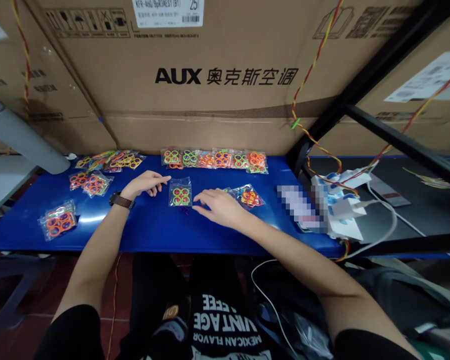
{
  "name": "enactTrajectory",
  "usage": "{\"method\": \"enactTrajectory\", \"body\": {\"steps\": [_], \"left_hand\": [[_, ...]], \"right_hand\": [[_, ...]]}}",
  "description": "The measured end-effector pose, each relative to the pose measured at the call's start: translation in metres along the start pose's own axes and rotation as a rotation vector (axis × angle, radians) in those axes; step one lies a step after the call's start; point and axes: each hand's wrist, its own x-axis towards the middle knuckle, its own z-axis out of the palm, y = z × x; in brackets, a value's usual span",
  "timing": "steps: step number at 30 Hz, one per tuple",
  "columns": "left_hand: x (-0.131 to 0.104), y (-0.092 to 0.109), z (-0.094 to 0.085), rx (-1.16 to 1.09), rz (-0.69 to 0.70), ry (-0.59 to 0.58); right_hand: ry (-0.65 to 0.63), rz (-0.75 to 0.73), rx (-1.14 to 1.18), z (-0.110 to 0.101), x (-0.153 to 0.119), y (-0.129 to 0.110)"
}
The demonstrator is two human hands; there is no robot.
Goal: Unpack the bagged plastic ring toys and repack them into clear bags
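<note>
A clear packet with green rings lies flat on the blue table, between my two hands. My left hand, with a watch on the wrist, is just left of the packet, index finger stretched toward its upper edge and the other fingers curled loosely, holding nothing. On the packet's right side my right hand hovers palm down with fingers apart and nothing in them. Small purple pieces lie just below the packet. A packet with a red printed piece rests beyond my right hand, partly beside its knuckles.
Several ring packets line the back edge by a large cardboard box. More packets lie at the back left, and an orange-ring packet at the front left. A phone and white plugs are at the right.
</note>
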Motion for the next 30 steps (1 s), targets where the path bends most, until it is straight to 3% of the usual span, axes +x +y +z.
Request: {"method": "enactTrajectory", "body": {"steps": [3,7,13,16,20,25,30], "left_hand": [[0.003,-0.003,0.01,-0.041,-0.012,-0.04],[0.011,-0.008,0.026,-0.053,0.083,-0.023],[0.02,-0.014,0.044,-0.011,0.481,0.26],[0.017,-0.011,0.05,0.004,0.596,0.383],[0.01,-0.003,0.059,-0.064,0.704,0.428],[0.0,0.004,0.071,-0.235,0.722,0.309],[-0.007,0.009,0.083,-0.29,0.75,0.253]], "right_hand": [[-0.085,-0.054,-0.157,0.018,0.011,-0.022],[-0.159,-0.091,-0.153,0.035,0.022,-0.028],[-0.201,-0.156,-0.092,0.038,0.023,-0.018],[-0.18,-0.169,-0.091,0.035,0.022,-0.017],[-0.089,-0.112,0.006,0.019,0.023,-0.017],[0.212,0.024,0.259,-0.009,0.033,-0.006],[0.421,0.119,0.168,-0.004,0.042,0.007]]}}
